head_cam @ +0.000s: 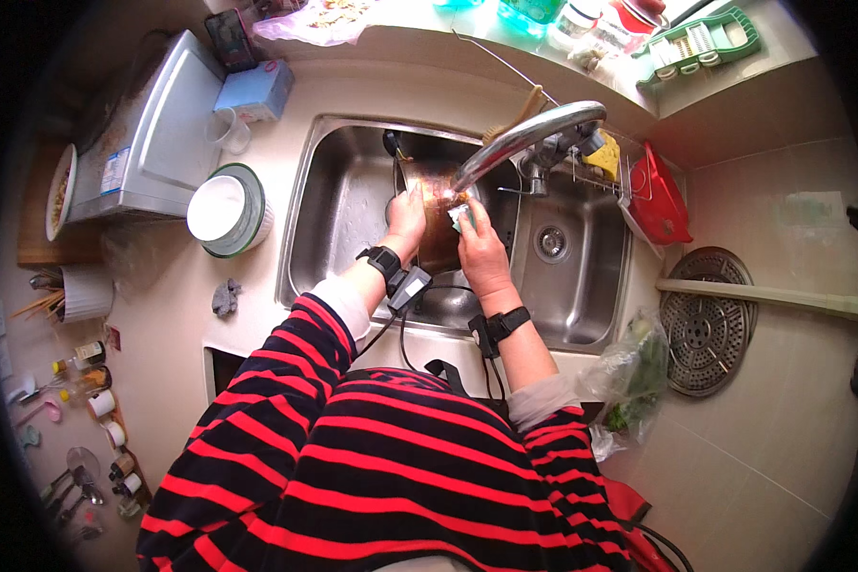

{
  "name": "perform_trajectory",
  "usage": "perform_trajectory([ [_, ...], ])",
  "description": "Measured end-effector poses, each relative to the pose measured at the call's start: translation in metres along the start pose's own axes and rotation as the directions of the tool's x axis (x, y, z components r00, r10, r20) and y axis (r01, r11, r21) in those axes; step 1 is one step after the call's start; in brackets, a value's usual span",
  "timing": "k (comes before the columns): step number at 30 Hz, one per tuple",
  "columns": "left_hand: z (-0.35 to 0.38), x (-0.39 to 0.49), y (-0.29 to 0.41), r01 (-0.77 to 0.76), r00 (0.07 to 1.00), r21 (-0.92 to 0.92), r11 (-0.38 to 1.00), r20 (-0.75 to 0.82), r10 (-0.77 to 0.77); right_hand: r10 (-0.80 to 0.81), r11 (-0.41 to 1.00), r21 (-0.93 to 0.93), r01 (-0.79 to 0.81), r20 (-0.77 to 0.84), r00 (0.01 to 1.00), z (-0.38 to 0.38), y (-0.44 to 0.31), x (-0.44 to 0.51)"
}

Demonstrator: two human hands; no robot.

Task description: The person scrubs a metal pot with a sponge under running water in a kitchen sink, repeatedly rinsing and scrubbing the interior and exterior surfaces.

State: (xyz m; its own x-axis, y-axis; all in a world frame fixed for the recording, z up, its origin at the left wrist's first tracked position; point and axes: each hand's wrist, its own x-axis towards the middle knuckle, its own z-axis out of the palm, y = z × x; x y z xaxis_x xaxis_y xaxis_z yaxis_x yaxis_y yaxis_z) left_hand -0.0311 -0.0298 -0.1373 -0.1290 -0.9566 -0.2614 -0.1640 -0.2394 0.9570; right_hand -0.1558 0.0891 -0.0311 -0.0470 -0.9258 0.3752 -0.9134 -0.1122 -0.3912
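A metal pot [437,247] with brown, scorched-looking sides lies tilted in the left basin [336,193] of a stainless steel sink. Its black handle [392,143] points to the back of the basin. My left hand [406,220] grips the pot along its left side. Pinched in my right hand [483,254] is a small green and white scouring pad [459,214], pressed to the pot's side. The chrome faucet [536,129] arches over the pot, its spout end just above my hands. Part of the pot is hidden by my hands and the spout.
The smaller right basin [579,286] has a drain strainer [551,243]. Stacked bowls [218,207] and a grey scrubber [226,297] stand left of the sink. To the right are a red basket [656,196], bagged greens [633,379] and a steamer rack [704,329]. Cables hang from both wrists.
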Motion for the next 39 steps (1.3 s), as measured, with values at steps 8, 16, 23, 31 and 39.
perform_trajectory([
  [8, 0.002, -0.005, 0.01, -0.065, 0.994, -0.02, 0.998, -0.087, 0.063, -0.034, 0.999, -0.027, 0.036, 0.051, 0.998, -0.003, -0.001, -0.007],
  [16, -0.007, -0.017, 0.042, -0.039, 0.998, 0.223, 0.974, -0.041, 0.049, 0.005, 0.993, -0.12, 0.006, 0.092, 0.996, 0.0, 0.002, 0.005],
  [23, -0.011, -0.021, 0.025, -0.17, 0.983, 0.184, 0.968, -0.034, 0.179, 0.01, 1.0, -0.005, -0.01, 0.008, 1.0, 0.002, 0.008, 0.026],
  [31, -0.015, -0.025, 0.022, -0.206, 0.976, 0.162, 0.965, -0.038, 0.215, 0.019, 1.0, 0.006, -0.019, 0.007, 1.0, 0.0, 0.012, 0.014],
  [39, -0.021, -0.029, 0.034, -0.095, 0.994, 0.129, 0.987, -0.039, 0.101, 0.058, 0.998, -0.041, -0.054, 0.119, 0.991, -0.002, 0.006, 0.025],
])
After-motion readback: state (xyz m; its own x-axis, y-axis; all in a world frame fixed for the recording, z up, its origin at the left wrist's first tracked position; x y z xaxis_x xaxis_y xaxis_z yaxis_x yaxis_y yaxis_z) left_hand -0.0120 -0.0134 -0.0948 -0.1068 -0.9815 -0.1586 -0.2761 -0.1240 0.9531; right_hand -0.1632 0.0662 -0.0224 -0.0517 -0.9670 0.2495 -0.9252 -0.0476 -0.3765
